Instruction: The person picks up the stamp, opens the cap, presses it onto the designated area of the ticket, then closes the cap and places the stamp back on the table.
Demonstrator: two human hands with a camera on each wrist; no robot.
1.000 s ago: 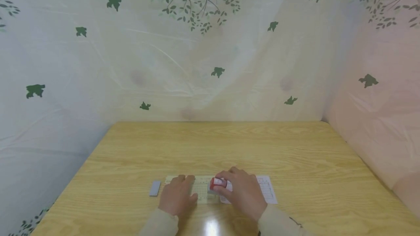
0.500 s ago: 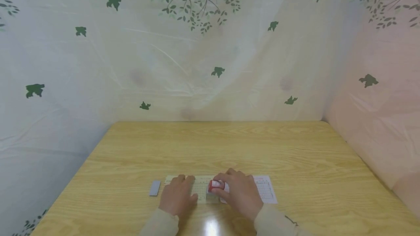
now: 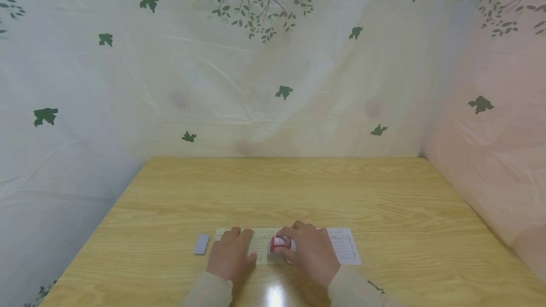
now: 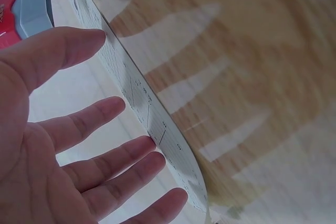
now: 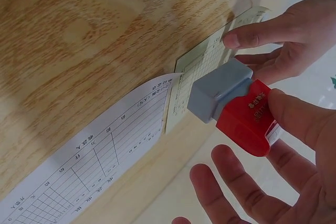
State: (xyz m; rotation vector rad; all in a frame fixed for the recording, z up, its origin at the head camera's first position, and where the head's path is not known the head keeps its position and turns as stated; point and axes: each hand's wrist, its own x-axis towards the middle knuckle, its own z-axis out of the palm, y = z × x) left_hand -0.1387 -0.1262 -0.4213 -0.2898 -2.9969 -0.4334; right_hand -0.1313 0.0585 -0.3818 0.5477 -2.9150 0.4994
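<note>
My right hand [image 3: 313, 252] pinches a hand stamp [image 3: 280, 243] between thumb and fingers. In the right wrist view the stamp [image 5: 247, 114] has a red top with gold lettering and a grey block base. Its base is over a pale green printed slip [image 3: 261, 250]; whether it touches the paper I cannot tell. My left hand [image 3: 231, 255] lies on the left part of that slip, fingers extended, thumb toward the stamp. A white printed form [image 3: 345, 246] lies to the right, partly behind my right hand; its curled left edge overlaps the green slip in the right wrist view.
A small flat grey rectangle [image 3: 202, 244] lies on the wooden table [image 3: 277, 193], just left of the green slip. Pale curtains [image 3: 239, 70] with leaf prints hang behind the table and at both sides.
My right hand and the stamp have shifted slightly left and toward me, and the stamp sits a little lower. The left hand and the papers stay where they were.
</note>
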